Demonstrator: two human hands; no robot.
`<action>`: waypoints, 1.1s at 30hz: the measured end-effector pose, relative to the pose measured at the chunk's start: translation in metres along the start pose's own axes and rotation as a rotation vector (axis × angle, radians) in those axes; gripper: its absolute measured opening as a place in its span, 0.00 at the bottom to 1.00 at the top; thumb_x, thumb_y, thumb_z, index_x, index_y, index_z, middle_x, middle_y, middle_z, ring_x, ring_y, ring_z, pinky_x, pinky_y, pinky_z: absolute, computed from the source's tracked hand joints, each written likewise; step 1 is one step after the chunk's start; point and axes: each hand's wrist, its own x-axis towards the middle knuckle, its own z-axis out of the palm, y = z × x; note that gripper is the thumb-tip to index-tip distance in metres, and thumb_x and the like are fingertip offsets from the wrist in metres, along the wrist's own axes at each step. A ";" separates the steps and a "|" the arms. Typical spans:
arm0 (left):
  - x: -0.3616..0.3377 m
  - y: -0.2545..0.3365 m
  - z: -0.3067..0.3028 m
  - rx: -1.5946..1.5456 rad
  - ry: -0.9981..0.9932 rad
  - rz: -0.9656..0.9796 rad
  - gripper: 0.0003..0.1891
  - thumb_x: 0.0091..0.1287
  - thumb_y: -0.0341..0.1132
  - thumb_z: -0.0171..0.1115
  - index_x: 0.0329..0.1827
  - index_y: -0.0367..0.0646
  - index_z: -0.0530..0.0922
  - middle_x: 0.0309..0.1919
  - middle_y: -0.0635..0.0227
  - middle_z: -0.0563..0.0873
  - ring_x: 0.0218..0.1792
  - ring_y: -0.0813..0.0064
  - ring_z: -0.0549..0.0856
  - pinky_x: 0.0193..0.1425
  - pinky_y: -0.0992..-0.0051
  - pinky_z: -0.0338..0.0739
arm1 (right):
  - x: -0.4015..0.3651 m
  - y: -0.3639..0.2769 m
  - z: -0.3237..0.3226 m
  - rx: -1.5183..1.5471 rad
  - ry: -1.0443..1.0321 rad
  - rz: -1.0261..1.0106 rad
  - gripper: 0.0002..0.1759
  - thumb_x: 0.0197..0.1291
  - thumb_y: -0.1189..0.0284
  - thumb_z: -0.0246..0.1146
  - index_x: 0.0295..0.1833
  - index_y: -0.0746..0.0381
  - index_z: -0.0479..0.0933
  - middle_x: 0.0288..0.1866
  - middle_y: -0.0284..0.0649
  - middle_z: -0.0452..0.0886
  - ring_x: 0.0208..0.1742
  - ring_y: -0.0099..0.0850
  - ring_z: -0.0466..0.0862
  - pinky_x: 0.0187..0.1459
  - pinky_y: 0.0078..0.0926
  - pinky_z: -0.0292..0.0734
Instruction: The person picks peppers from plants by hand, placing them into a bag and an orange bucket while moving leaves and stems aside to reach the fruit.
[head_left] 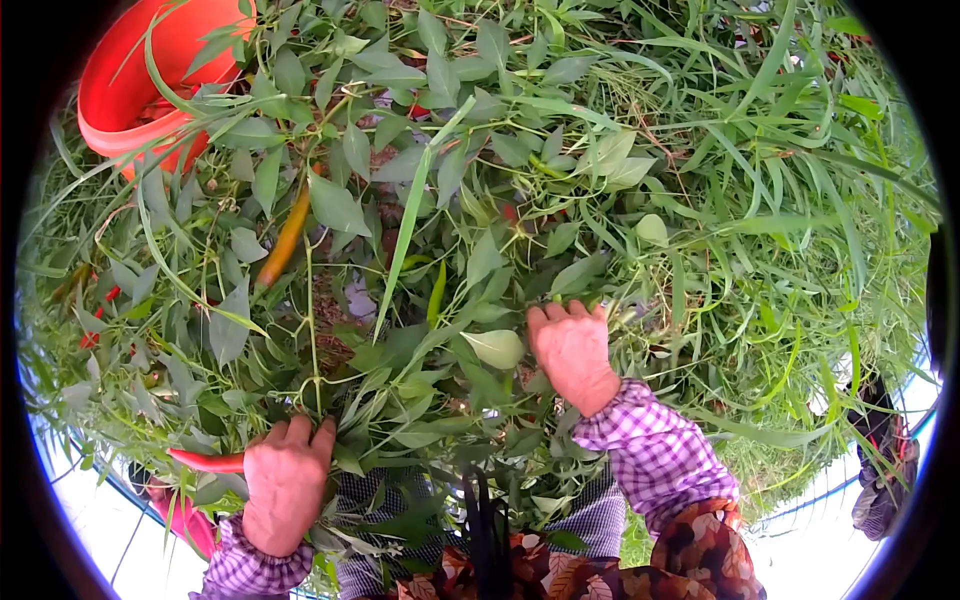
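Note:
My left hand, at the lower left, is closed around a red chili pepper whose pointed end sticks out to the left. Among the leaves at the center, my right hand has its fingers curled into the pepper plant. Green bits show at those fingertips, but what they grip is hidden. An orange chili pepper hangs above my left hand. Between the two hands, higher up, a slim green chili pepper points upward.
An orange-red bucket with red contents stands tilted at the upper left. Long grass crowds the right side. More red peppers show at the far left. A dark bundle is at the right edge.

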 end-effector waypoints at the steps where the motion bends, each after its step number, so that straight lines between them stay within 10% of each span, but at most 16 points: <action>1: -0.001 0.000 -0.001 0.000 -0.012 -0.004 0.18 0.50 0.28 0.60 0.46 0.43 0.84 0.29 0.65 0.78 0.30 0.67 0.81 0.28 0.69 0.76 | 0.005 -0.006 -0.002 0.100 0.018 0.025 0.08 0.51 0.70 0.61 0.38 0.57 0.77 0.36 0.35 0.81 0.47 0.37 0.81 0.54 0.47 0.71; 4: -0.001 -0.004 -0.001 0.004 -0.031 -0.013 0.18 0.50 0.29 0.60 0.46 0.43 0.84 0.28 0.65 0.77 0.29 0.67 0.81 0.28 0.69 0.76 | 0.040 -0.001 0.005 0.072 0.142 0.099 0.08 0.51 0.72 0.61 0.39 0.58 0.76 0.37 0.39 0.82 0.49 0.38 0.81 0.54 0.50 0.72; 9: -0.009 -0.019 -0.009 0.001 -0.017 -0.025 0.17 0.50 0.29 0.60 0.45 0.44 0.84 0.27 0.66 0.77 0.29 0.67 0.81 0.27 0.69 0.76 | 0.078 0.009 0.154 0.402 -0.474 0.198 0.35 0.64 0.53 0.55 0.71 0.63 0.63 0.60 0.48 0.79 0.63 0.43 0.78 0.62 0.50 0.70; 11: -0.011 -0.021 -0.012 0.006 -0.015 -0.031 0.17 0.50 0.28 0.60 0.45 0.44 0.84 0.27 0.66 0.76 0.29 0.67 0.81 0.27 0.69 0.75 | 0.073 0.004 0.165 0.624 -0.644 -0.034 0.33 0.64 0.50 0.54 0.68 0.58 0.70 0.62 0.48 0.78 0.60 0.42 0.80 0.60 0.40 0.74; 15: -0.011 -0.022 -0.013 -0.008 -0.008 -0.030 0.17 0.50 0.28 0.60 0.45 0.44 0.84 0.27 0.66 0.76 0.29 0.67 0.81 0.27 0.69 0.75 | 0.019 -0.010 0.213 1.041 -0.223 -0.076 0.27 0.61 0.56 0.59 0.62 0.59 0.75 0.60 0.49 0.79 0.58 0.42 0.80 0.58 0.38 0.75; 18: -0.009 -0.021 -0.016 -0.024 -0.006 -0.021 0.18 0.50 0.28 0.60 0.46 0.44 0.84 0.27 0.66 0.76 0.29 0.67 0.81 0.27 0.69 0.75 | -0.005 -0.015 0.071 0.707 -0.533 0.074 0.24 0.56 0.65 0.65 0.59 0.60 0.76 0.57 0.48 0.80 0.55 0.43 0.81 0.54 0.38 0.77; 19: -0.009 -0.020 -0.017 -0.028 -0.007 -0.017 0.18 0.50 0.28 0.60 0.46 0.44 0.84 0.27 0.66 0.76 0.29 0.67 0.81 0.27 0.69 0.75 | -0.028 -0.002 0.073 0.864 -0.254 0.009 0.24 0.52 0.70 0.67 0.57 0.59 0.77 0.52 0.47 0.82 0.52 0.44 0.83 0.52 0.38 0.79; 23: -0.006 -0.014 -0.018 -0.032 -0.004 -0.018 0.18 0.50 0.28 0.60 0.46 0.44 0.84 0.27 0.66 0.76 0.29 0.67 0.81 0.27 0.68 0.76 | -0.069 0.018 0.058 1.154 -0.269 -0.020 0.20 0.48 0.77 0.65 0.51 0.58 0.79 0.50 0.45 0.83 0.49 0.44 0.84 0.56 0.38 0.78; 25: -0.007 -0.014 -0.013 -0.025 0.002 -0.019 0.17 0.51 0.28 0.60 0.46 0.45 0.84 0.27 0.66 0.76 0.29 0.67 0.81 0.27 0.68 0.76 | -0.079 0.020 0.040 0.819 -0.143 -0.296 0.26 0.36 0.80 0.67 0.48 0.56 0.77 0.47 0.38 0.81 0.50 0.40 0.82 0.53 0.44 0.74; 33: -0.005 -0.010 -0.011 -0.003 0.014 -0.049 0.16 0.50 0.27 0.62 0.44 0.46 0.85 0.27 0.65 0.77 0.28 0.66 0.82 0.27 0.68 0.77 | -0.034 -0.026 0.026 0.217 -0.225 -0.363 0.23 0.48 0.77 0.61 0.54 0.61 0.74 0.45 0.38 0.80 0.54 0.41 0.79 0.53 0.40 0.72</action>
